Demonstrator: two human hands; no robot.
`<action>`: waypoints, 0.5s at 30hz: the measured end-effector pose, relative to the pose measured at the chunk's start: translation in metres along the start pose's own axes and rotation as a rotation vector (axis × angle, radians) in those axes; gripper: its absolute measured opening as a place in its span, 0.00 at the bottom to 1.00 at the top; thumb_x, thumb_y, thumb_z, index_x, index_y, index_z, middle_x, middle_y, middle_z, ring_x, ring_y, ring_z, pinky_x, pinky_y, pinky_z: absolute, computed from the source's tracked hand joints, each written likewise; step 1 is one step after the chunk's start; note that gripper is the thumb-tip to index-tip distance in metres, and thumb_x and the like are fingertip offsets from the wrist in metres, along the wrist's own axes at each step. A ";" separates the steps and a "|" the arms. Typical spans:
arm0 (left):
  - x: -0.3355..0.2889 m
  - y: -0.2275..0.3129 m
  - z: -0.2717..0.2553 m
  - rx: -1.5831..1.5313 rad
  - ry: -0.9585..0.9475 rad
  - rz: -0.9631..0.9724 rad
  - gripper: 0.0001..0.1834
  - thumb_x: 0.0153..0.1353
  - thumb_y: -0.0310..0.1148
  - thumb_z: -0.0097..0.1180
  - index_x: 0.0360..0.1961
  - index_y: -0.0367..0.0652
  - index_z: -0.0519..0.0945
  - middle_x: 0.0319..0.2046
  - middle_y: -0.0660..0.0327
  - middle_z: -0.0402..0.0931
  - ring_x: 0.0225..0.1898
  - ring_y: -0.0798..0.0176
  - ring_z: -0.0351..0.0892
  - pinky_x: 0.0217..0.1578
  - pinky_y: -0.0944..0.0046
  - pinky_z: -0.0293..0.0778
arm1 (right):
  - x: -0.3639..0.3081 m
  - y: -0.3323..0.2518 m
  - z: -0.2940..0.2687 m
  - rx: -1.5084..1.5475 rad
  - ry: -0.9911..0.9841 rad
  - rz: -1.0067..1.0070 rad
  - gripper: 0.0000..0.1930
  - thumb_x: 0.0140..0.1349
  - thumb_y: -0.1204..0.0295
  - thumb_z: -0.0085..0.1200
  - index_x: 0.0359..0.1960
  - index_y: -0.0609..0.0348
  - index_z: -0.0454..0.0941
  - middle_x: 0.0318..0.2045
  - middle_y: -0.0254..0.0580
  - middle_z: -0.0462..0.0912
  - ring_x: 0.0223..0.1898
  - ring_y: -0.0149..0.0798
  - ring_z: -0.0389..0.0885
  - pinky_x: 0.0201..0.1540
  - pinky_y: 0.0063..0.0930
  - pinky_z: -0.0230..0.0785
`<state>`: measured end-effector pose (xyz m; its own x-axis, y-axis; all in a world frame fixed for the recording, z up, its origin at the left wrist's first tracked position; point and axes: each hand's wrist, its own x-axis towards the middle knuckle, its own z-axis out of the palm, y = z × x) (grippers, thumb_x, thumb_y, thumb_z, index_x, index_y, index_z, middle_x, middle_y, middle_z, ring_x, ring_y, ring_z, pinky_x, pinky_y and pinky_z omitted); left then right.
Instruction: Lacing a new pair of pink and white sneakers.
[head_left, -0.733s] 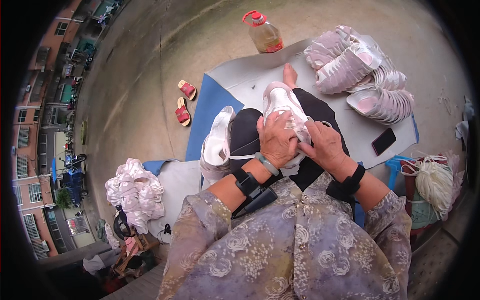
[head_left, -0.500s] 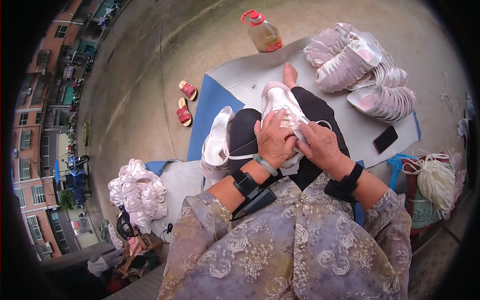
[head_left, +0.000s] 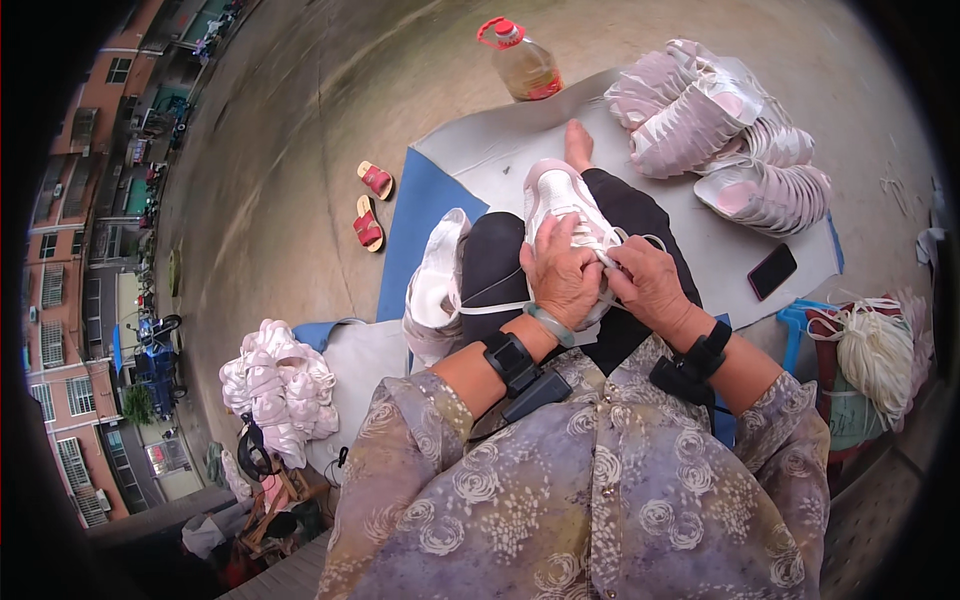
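Observation:
A white and pink sneaker rests between my knees, its toe pointing away from me. My left hand lies over the sneaker's lacing, its fingers curled against the upper. On the right side of the eyelets, my right hand pinches a white shoelace between thumb and fingertips. A loop of lace stands out beyond the right fingers. Another white and pink shoe leans beside my left knee, with a lace trailing from it across my leg. My palms hide the sneaker's heel end.
Nested shoe uppers are heaped on the mat at the far right, near a phone. More uppers lie at the left. A bundle of white laces hangs at the right. Red slippers and an oil bottle stand beyond.
My left hand has shifted slightly right along the sneaker. My right fingers have drawn the lace closer to the eyelets, and the lace between them shows more plainly.

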<state>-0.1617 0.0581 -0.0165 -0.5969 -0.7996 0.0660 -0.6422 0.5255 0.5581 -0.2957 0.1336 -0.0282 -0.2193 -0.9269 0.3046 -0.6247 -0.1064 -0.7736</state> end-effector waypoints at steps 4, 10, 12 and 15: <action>0.002 0.002 -0.013 0.021 -0.020 0.096 0.04 0.43 0.32 0.55 0.17 0.45 0.77 0.56 0.58 0.66 0.61 0.48 0.54 0.57 0.38 0.44 | -0.002 0.000 -0.002 -0.015 -0.032 0.090 0.12 0.46 0.70 0.55 0.34 0.58 0.73 0.26 0.44 0.72 0.27 0.47 0.74 0.32 0.36 0.68; -0.022 -0.024 -0.090 0.217 -0.105 0.291 0.01 0.43 0.28 0.52 0.20 0.46 0.75 0.56 0.59 0.65 0.60 0.46 0.55 0.58 0.40 0.43 | -0.007 0.001 -0.004 0.101 -0.037 0.227 0.15 0.46 0.75 0.59 0.38 0.62 0.72 0.26 0.39 0.73 0.21 0.30 0.71 0.26 0.22 0.68; -0.039 -0.052 -0.116 0.249 -0.143 0.213 0.01 0.44 0.27 0.52 0.20 0.45 0.73 0.56 0.58 0.65 0.61 0.46 0.55 0.60 0.45 0.43 | -0.007 0.001 -0.004 0.063 -0.048 0.202 0.15 0.46 0.76 0.58 0.38 0.63 0.72 0.27 0.39 0.73 0.20 0.29 0.71 0.26 0.21 0.68; -0.078 -0.123 -0.140 0.278 -0.099 0.060 0.03 0.44 0.30 0.52 0.18 0.44 0.73 0.55 0.56 0.67 0.57 0.45 0.59 0.56 0.44 0.49 | -0.004 0.001 -0.002 0.027 -0.061 0.167 0.15 0.46 0.76 0.58 0.38 0.63 0.72 0.28 0.38 0.73 0.21 0.28 0.71 0.26 0.21 0.68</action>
<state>0.0310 0.0154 0.0259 -0.6732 -0.7395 0.0033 -0.7031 0.6414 0.3069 -0.2971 0.1376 -0.0286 -0.2719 -0.9525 0.1373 -0.5628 0.0417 -0.8256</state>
